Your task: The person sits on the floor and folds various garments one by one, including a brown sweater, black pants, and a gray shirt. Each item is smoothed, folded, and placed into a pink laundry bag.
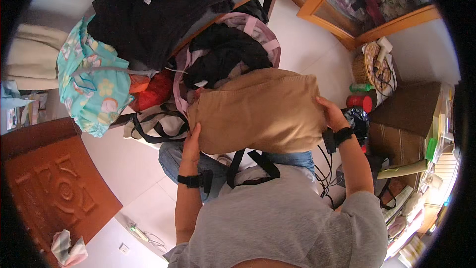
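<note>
A tan cloth garment, folded into a wide bundle, is held up between my two hands. My left hand grips its left end, and my right hand has hold of the right end; most of the fingers are hidden by the cloth. Just beyond the bundle stands a pink-rimmed laundry basket with dark clothes heaped in it. The bundle covers the basket's near side. A black wrist strap with a small device is on each of my wrists.
Left of the basket hang a black garment and a turquoise patterned cloth. A beige bag with black handles rests beneath. At right are a glass-doored cabinet, a hair dryer on a wicker basket, and black cables.
</note>
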A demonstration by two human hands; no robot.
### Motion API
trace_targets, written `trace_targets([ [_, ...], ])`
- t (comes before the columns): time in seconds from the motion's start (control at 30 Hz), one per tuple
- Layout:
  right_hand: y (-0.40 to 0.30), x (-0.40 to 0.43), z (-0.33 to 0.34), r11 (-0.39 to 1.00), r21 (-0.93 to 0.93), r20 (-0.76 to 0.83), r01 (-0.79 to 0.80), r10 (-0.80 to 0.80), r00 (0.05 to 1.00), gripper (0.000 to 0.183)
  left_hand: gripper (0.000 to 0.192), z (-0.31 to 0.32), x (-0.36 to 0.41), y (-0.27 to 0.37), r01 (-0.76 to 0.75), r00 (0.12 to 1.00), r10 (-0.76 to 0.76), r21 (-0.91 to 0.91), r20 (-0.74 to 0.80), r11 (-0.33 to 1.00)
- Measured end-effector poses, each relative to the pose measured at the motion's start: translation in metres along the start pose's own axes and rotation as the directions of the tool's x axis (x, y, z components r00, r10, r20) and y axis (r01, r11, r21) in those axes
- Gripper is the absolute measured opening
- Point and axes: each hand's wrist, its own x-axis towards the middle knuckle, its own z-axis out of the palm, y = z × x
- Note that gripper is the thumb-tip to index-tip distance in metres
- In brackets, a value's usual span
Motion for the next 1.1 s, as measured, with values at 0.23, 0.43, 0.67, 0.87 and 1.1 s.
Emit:
trace_targets([
  [0.23, -0.002, -0.004, 0.004, 0.986, 0.101, -0.033, -0.134, 0.138, 0.990, 0.043, 0.081, 0.013, -0.014, 0.013, 0.049, 0.986, -0.041, -0.050, 0.163, 0.998],
  [0.43, -0.003, -0.012, 0.017, 0.983, 0.091, -0.052, -0.160, 0.165, 0.985, 0.041, 0.069, 0.018, -0.023, 0.028, 0.123, 0.975, -0.114, -0.036, 0.193, 0.992],
  [0.67, -0.006, -0.018, 0.020, 0.991, 0.022, -0.048, -0.132, 0.133, 0.990, 0.040, 0.052, 0.033, -0.035, 0.048, 0.037, 0.974, -0.016, -0.092, 0.226, 0.995],
  [0.87, -0.016, -0.029, 0.043, 0.999, 0.005, -0.009, -0.047, 0.047, 0.999, 0.040, 0.056, 0.033, -0.034, 0.061, 0.064, 0.965, -0.022, -0.152, 0.260, 0.986],
  [1.1, -0.052, -0.069, 0.057, 0.979, 0.115, 0.077, 0.169, -0.178, 0.981, 0.044, 0.057, -0.009, -0.075, 0.065, -0.204, 0.943, 0.285, -0.381, 0.169, 0.902],
])
